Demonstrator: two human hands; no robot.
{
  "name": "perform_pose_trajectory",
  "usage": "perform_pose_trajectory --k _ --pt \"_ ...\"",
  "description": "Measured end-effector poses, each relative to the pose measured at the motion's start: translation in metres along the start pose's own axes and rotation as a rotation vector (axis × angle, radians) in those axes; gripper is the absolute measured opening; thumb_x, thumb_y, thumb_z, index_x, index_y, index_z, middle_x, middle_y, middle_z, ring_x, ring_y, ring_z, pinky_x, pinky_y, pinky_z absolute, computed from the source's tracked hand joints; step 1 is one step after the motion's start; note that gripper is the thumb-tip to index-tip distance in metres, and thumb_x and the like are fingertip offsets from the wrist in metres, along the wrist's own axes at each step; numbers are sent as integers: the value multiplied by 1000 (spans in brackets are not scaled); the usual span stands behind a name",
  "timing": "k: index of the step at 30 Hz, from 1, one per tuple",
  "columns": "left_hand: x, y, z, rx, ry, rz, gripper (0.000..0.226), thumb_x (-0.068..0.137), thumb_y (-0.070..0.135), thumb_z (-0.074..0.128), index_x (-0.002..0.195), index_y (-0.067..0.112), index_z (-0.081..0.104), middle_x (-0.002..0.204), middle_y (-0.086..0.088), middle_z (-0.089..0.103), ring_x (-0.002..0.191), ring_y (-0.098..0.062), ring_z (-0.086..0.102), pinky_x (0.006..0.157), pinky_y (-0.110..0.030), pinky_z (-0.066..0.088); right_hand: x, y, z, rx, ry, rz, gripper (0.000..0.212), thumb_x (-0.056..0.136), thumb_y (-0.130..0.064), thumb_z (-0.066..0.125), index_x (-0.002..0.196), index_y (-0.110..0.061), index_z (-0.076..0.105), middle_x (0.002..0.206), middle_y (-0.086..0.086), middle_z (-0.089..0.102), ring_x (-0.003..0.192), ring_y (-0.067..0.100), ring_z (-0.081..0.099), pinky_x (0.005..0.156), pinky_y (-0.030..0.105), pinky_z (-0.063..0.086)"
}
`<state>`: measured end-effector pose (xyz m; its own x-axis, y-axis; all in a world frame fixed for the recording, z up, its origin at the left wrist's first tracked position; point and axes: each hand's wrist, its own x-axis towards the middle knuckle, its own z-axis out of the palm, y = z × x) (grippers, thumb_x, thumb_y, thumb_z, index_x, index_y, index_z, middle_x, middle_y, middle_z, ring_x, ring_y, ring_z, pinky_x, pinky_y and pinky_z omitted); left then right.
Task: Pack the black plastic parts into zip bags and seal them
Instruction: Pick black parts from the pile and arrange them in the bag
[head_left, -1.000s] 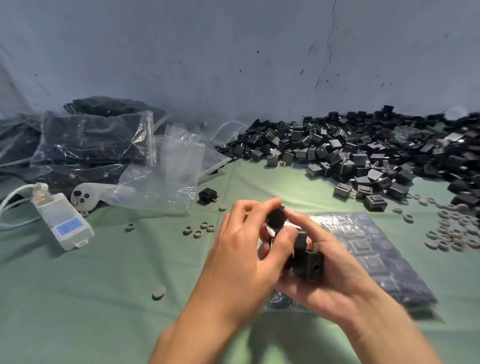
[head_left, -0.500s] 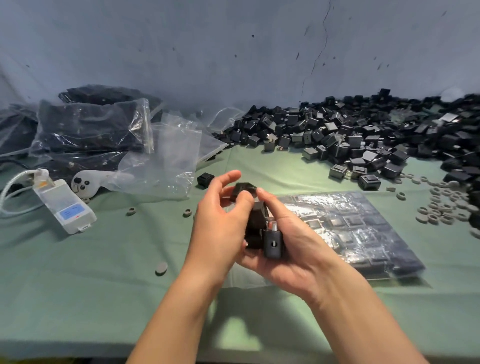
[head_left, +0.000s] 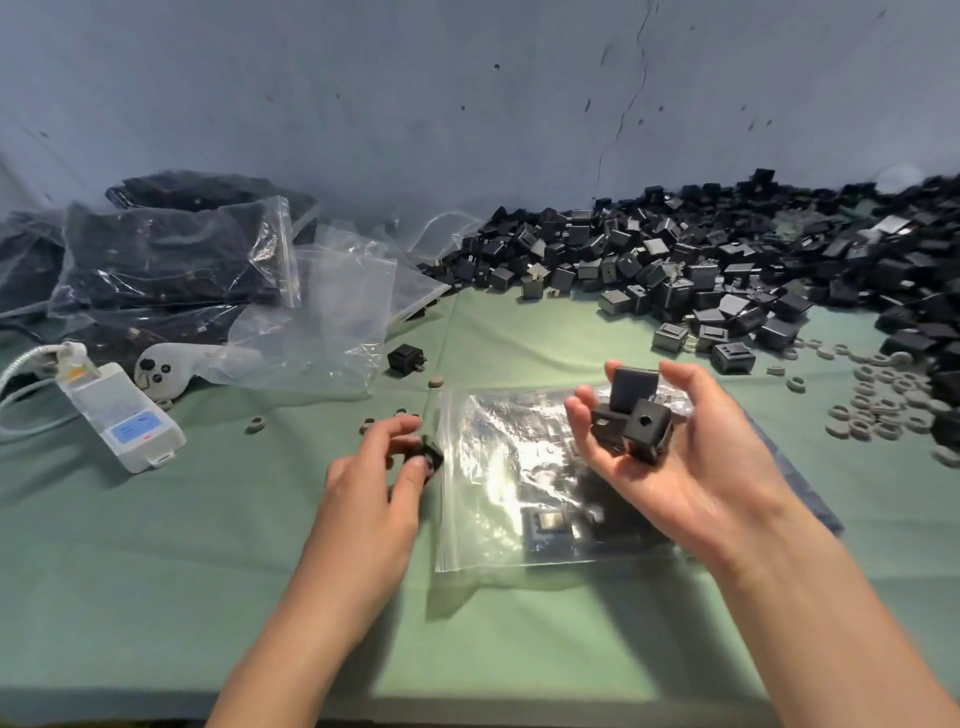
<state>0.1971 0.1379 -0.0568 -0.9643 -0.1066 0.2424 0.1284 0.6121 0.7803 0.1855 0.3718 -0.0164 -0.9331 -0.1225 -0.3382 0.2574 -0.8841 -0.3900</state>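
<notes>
Fingers of left hand pinch black part; right hand grips parts above zip bag; device label blurred.

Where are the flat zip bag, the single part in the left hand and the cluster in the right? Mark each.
flat zip bag (head_left: 498, 467), head view, on its shiny clear film.
single black part (head_left: 434, 454), head view, on its visible face.
cluster of black parts (head_left: 647, 434), head view, on the front cube's face.

No wording can be read; the blue label on the white device is too blurred.
</notes>
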Motion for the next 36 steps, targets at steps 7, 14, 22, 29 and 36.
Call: perform_pose_trajectory --k 7,14,22,29,36 --pt "4 -3 9 18 -210 -14 59 96 21 60 143 49 37 115 20 62 100 0 61 93 -30 49 -2 -18 -5 -14 -4 -51 45 93 -31 61 128 -4 64 128 25 56 106 29 60 74 36 60" --pt "11 -9 11 126 -178 -20 51 77 54 70 122 36 55 113 18 56 111 -10 52 103 -40 41 3 -19 -6 14 -42 -48 41 94 -32 59 124 -5 66 115 22 62 101 27 61 71 35 60" --pt "13 -7 11 122 -266 42 28 90 46 57 112 63 51 114 33 58 121 0 44 100 -25 37 10 -14 0 12 -58 -28 39 94 -32 59 119 -5 68 113 23 63 95 30 62 71 35 60" --pt "24 -12 15 235 -245 79 27 81 54 60 105 54 47 111 32 48 117 -2 37 94 -27 27 16 -18 3 -19 -57 -35 35 94 -33 59 113 -5 71 108 23 64 93 30 62 67 35 59" --pt "38 -11 27 214 -237 38 33 83 62 61 113 64 46 109 22 44 112 -10 34 93 -30 28 23 -26 6 -18 -48 -3 32 94 -40 61 97 -12 77 94 11 65 74 21 61 54 27 56"
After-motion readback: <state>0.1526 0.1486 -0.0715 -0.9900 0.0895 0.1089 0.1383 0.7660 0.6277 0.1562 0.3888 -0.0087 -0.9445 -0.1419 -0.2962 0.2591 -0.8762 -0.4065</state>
